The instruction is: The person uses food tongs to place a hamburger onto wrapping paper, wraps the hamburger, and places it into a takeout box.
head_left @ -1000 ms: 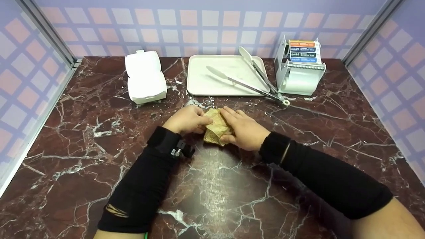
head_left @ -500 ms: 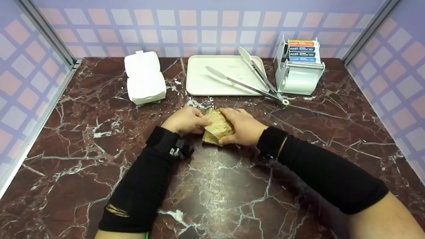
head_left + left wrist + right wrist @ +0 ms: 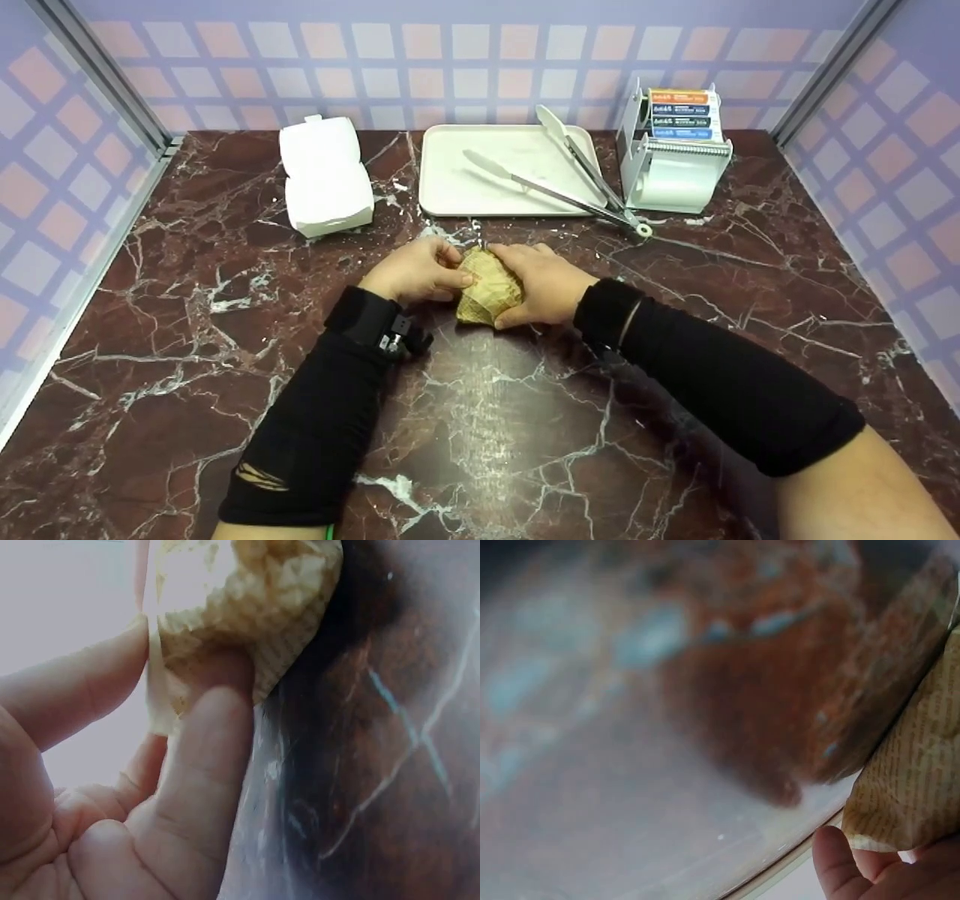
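Note:
A small bundle wrapped in tan printed paper (image 3: 489, 285) sits on the marble-patterned table between the two hands. What lies inside the wrapper is hidden. The left hand (image 3: 421, 271) pinches a paper edge on the bundle's left side between thumb and fingers. Up close in the left wrist view, the folded wrapper (image 3: 255, 592) shows creases and rows of print. From the right, the right hand (image 3: 551, 286) grips the bundle, thumb at the near side and fingers along the far side. The right wrist view catches a corner of the printed paper (image 3: 907, 787) beside the fingertips.
An open white takeaway box (image 3: 328, 180) stands at the back left. Behind the hands lies a cream tray (image 3: 450, 191) with spread metal tongs (image 3: 555, 196) across it. A white label dispenser (image 3: 675, 154) stands at the back right. White crumbs are scattered near the tray.
The right hand has moved slightly left and closed further round the bundle, its fingers now more bent. The wrapper looks more compact. The left hand keeps its pinch with little movement.

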A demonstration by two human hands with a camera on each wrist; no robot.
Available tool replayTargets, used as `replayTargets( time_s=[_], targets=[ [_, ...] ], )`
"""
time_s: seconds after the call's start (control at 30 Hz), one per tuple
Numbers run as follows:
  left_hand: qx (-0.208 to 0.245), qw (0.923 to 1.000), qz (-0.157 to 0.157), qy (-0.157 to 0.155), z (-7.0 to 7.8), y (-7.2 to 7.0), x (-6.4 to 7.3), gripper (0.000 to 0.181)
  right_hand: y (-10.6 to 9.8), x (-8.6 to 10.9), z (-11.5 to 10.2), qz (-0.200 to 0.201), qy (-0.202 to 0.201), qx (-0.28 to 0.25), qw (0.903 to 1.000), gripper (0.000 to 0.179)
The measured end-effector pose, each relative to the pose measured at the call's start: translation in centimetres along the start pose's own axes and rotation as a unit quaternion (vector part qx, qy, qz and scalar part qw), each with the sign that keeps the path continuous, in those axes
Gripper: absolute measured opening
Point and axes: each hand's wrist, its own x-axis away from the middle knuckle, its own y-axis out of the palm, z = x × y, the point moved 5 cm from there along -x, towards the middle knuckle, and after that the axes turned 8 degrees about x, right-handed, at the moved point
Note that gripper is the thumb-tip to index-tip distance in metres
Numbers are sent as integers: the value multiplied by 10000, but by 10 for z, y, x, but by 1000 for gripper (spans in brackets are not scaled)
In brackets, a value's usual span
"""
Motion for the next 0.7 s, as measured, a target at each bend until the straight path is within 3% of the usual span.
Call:
replayTargets(
  time_s=[0.1,0.2,0.27,0.37,0.6,0.7],
  targets=[
    [-554,9981,177,193,5,-3,3,48,0,-2,-1,55,-79,181,9998,115],
    [-1223,9903,500,420,15,-2,9,47,-1,-2,-1,107,-123,309,9994,114],
    [-1648,9821,656,637,25,3,13,47,-1,-2,-1,101,-84,334,9994,113],
    [-2116,9705,651,956,39,20,20,46,-2,-2,0,115,-58,342,9993,109],
    [-3526,9153,834,1760,51,63,33,46,-1,-3,1,196,-147,227,9994,95],
    [-3819,8989,970,1918,50,70,33,50,-2,-4,3,227,-222,286,9991,98]
  ],
)
